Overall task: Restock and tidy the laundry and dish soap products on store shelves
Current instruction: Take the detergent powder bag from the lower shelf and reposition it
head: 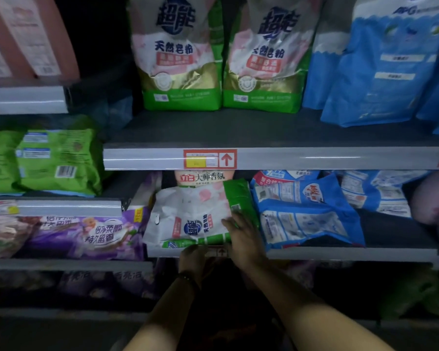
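A white and green soap powder bag (190, 216) lies flat on the middle shelf (340, 254), its green base at the front edge. My right hand (243, 239) lies on the bag's right front corner with its fingers spread over the green side. Below the shelf lip, my left hand (193, 259) curls its fingers up onto the bag's front edge. Two upright bags of the same brand (180, 54) (266, 54) stand on the shelf above.
Blue bags (304, 211) lie flat to the right of my hands and purple bags (99, 236) to the left. Tall blue bags (380, 62) stand on the upper right. Green packs (43, 160) fill the left shelf. A red price tag (210, 159) marks the upper rail.
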The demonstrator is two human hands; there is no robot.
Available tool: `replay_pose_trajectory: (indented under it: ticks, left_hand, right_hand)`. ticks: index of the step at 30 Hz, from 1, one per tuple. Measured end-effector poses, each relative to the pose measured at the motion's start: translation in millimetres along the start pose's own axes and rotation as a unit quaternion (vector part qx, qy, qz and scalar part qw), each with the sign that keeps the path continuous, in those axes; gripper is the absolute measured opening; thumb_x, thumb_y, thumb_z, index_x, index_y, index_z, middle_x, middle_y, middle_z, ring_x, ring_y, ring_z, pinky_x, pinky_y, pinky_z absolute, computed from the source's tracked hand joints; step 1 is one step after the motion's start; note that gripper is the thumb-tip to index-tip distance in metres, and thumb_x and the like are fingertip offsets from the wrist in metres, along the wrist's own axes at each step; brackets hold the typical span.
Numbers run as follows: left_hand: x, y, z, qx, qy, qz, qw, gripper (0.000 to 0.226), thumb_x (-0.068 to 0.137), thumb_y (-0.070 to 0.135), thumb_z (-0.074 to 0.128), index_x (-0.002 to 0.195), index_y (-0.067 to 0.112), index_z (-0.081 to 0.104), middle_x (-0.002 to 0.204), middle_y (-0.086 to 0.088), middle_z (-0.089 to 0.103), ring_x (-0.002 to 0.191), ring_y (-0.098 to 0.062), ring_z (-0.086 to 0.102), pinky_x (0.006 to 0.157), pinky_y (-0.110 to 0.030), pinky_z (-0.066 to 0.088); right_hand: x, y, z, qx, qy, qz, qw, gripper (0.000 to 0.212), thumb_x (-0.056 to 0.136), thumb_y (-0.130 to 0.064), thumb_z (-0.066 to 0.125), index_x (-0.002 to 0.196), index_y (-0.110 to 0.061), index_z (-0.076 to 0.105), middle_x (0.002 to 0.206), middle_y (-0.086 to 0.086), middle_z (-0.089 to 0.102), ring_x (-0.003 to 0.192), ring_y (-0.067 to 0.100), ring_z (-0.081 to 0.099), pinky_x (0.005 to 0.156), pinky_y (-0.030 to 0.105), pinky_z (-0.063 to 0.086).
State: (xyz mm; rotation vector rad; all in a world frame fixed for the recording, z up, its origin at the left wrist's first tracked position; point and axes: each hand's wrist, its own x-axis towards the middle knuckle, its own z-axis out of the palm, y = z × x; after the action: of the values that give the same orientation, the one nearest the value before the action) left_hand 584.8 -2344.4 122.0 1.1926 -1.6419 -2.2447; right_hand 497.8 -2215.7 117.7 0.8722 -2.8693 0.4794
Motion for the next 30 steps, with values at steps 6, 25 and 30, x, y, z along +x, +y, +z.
replay_pose_trajectory:
  ticks: [6,25,30]
  left_hand:
    - [2,-9,0,-0.078,-0.052,-0.011,0.996,0.034,0.101,-0.001,0.054,0.131,0.013,0.058,0.125,-0.025,0.071,0.102,-0.037,0.073,0.074,-0.041,0.061]
    - [-23,33,8,-0.26,-0.18,-0.005,0.949,0.086,0.09,0.067,0.06,0.142,-0.001,0.06,0.134,-0.026,0.066,0.122,-0.04,0.066,0.107,-0.045,0.052]
    - [-33,10,-4,-0.216,-0.063,-0.021,0.974,0.065,0.105,0.05,0.051,0.131,-0.008,0.065,0.132,-0.033,0.066,0.124,-0.045,0.064,0.114,-0.054,0.047]
  right_hand:
    - [25,-12,14,-0.09,-0.047,-0.026,0.995,0.077,0.09,-0.009,0.063,0.16,-0.033,0.039,0.174,0.007,0.027,0.164,0.037,0.009,0.129,0.053,0.018]
    - [-16,-88,-56,-0.012,0.039,0.015,0.999,0.03,0.108,-0.042,0.047,0.124,-0.033,0.07,0.106,-0.004,0.079,0.094,0.015,0.076,0.078,0.025,0.049]
    - [-59,-91,-39,0.001,0.013,-0.013,1.0,0.035,0.1,-0.042,0.045,0.123,-0.035,0.069,0.112,-0.004,0.078,0.103,0.02,0.073,0.085,0.033,0.053]
